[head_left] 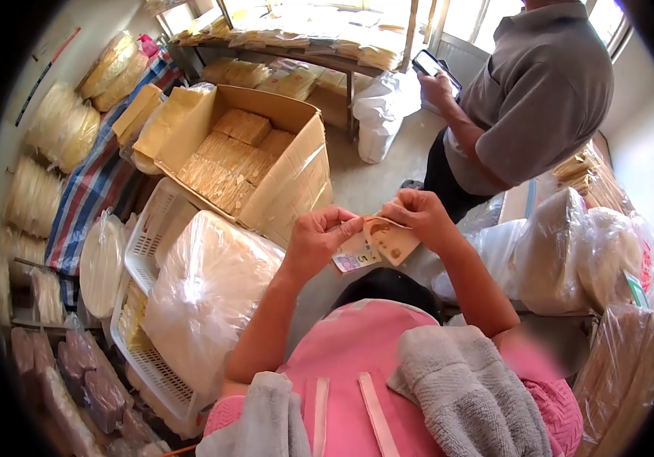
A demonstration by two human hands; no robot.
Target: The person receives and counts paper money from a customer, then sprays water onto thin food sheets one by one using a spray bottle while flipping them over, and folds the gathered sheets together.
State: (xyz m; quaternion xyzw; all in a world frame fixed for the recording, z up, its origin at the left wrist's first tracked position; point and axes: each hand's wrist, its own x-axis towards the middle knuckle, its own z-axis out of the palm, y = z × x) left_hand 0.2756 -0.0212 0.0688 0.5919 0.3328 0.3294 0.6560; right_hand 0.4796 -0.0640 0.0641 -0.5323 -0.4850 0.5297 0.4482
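Observation:
Between my two hands, in front of a pink apron (342, 343), hang some banknotes (389, 245), one of them orange-brown and one whose lower end shows a 5. My left hand (325, 238) pinches their upper left edge between thumb and fingers. The upper right edge is gripped by my right hand (418, 217), its fingers bent over the paper. Both hands nearly meet at the top of the notes.
A person in a grey shirt (548, 91) stands at the upper right holding a phone (437, 72). An open cardboard box (289, 179) of brown blocks, a white basket (148, 244) and a clear plastic bag (209, 289) stand left. Wrapped bundles (555, 251) lie right.

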